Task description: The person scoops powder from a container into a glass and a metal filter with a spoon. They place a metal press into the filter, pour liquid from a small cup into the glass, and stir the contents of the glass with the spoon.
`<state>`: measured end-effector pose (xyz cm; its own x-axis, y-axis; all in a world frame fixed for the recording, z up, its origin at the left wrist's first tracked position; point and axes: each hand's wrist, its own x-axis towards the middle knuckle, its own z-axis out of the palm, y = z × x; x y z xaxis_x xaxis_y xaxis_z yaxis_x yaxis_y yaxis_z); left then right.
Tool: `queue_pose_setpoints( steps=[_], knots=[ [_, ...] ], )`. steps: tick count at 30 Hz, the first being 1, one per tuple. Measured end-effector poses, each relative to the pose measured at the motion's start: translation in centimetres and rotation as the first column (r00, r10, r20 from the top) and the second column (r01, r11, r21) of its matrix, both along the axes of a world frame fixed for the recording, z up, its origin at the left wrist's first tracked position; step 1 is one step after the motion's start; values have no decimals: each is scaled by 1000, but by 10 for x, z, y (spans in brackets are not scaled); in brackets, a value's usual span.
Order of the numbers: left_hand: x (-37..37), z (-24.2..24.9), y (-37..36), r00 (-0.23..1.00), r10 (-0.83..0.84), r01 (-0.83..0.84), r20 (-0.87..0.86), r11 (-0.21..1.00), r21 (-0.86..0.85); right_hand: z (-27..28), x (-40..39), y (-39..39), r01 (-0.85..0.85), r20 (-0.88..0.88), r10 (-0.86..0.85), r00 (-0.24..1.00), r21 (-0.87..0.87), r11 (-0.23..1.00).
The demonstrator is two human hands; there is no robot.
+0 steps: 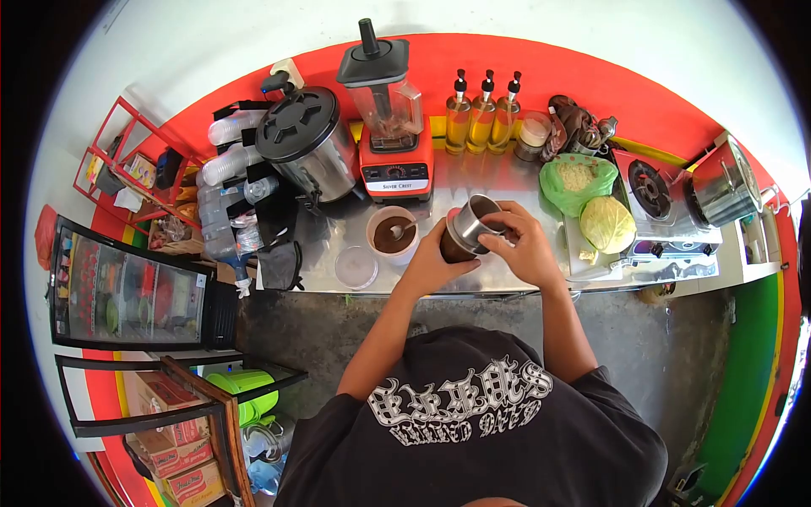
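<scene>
Above the counter's front edge, my left hand (433, 261) is wrapped round a dark brown container (454, 249), whose kind I cannot make out. My right hand (530, 243) grips a shiny metal cup (478, 217), its fingers on the cup's right side. The cup tilts at the container's top; whether they touch is hidden by the fingers. Left of my hands, a white tub (372, 240) holds brown powder (389, 230) with a spoon (401, 229) in it. Beside the tub lies a clear round lid (356, 268).
Behind stand a red blender (395, 165), a large steel pot (308, 148) and three oil bottles (481, 118). To the right are a cabbage (607, 225), a green bag (578, 182) and a gas stove (655, 203). Plastic cups (228, 182) line the left side.
</scene>
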<state>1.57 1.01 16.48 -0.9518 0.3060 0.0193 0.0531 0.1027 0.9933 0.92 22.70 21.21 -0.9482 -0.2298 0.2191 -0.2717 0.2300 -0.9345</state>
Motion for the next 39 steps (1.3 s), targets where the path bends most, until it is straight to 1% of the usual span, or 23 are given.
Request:
queue_pose_setpoints(
  steps=[2, 3, 7, 9, 12, 13, 14, 16, 17, 18, 20, 21, 24, 25, 26, 27, 28, 30, 31, 32, 34, 37, 39],
  knots=[
    [-1, -7, 1, 996, 12, -12, -84, 1000, 4, 17, 6, -3, -72, -33, 78, 996, 143, 987],
    [-3, -9, 2, 996, 7, -4, -90, 999, 40, 19, 6, -2, -111, 8, 111, 994, 140, 984],
    [1, -11, -1, 999, 43, -42, -4, 996, 72, 12, 3, -9, -35, -27, 40, 999, 170, 985],
    [0, -12, -1, 991, 28, -9, -133, 990, 141, 20, 10, -9, -136, -75, 155, 985, 210, 968],
    [1, -9, -4, 998, 5, 2, -66, 994, 109, 9, 9, -2, -101, -84, 115, 990, 154, 983],
    [4, -1, -4, 997, 37, -32, -69, 997, 64, 3, 8, -5, -59, -44, 65, 997, 129, 990],
    [5, -3, -4, 997, 42, -37, -72, 997, 70, 0, 10, -6, -63, -47, 70, 996, 136, 989],
    [4, -13, -6, 991, 54, -35, -124, 988, 151, 12, 16, -14, -140, -105, 159, 982, 170, 975],
    [2, -19, -9, 989, 39, -18, -145, 989, 147, 22, 19, -13, -165, -33, 178, 983, 238, 957],
    [2, -17, -9, 989, 40, -18, -144, 989, 149, 18, 16, -14, -166, -32, 178, 983, 239, 957],
    [2, -13, -9, 980, 93, -89, -176, 995, 35, 8, 12, -16, -59, -94, 82, 992, 234, 971],
    [3, -14, -9, 980, 95, -90, -175, 995, 37, 9, 14, -19, -60, -93, 84, 992, 236, 970],
    [2, -18, -9, 977, 106, -66, -185, 975, 210, 10, 14, -24, -123, -115, 150, 982, 217, 969],
    [1, -18, -10, 977, 108, -68, -186, 975, 211, 5, 12, -24, -98, -144, 129, 981, 207, 973],
    [0, -18, -10, 978, 110, -83, -176, 984, 156, 3, 10, -23, -73, -173, 108, 979, 197, 978],
    [0, -18, -10, 979, 114, -98, -167, 990, 101, 4, 9, -24, -49, -114, 76, 991, 222, 974],
    [0, -21, -9, 979, 117, -101, -169, 989, 105, 5, 11, -25, -51, -117, 79, 990, 225, 973],
    [0, -25, -7, 978, 121, -80, -170, 970, 229, 9, 14, -28, -107, -142, 144, 979, 243, 964],
    [0, -24, -7, 977, 122, -81, -173, 970, 229, 16, 15, -27, -122, -98, 152, 983, 264, 957],
    [0, -23, -7, 978, 113, -79, -173, 978, 192, 12, 13, -25, -121, -102, 153, 983, 264, 957],
    [-1, -24, -6, 978, 106, -79, -178, 985, 154, 5, 8, -23, -25, -138, 55, 989, 212, 977],
    [-5, -35, -1, 988, 66, -26, -139, 962, 272, 12, 14, -24, -89, -126, 125, 984, 262, 961],
    [-6, -35, 1, 985, 81, -42, -152, 970, 239, 10, 9, -20, -78, -135, 116, 984, 254, 964]
  ],
)
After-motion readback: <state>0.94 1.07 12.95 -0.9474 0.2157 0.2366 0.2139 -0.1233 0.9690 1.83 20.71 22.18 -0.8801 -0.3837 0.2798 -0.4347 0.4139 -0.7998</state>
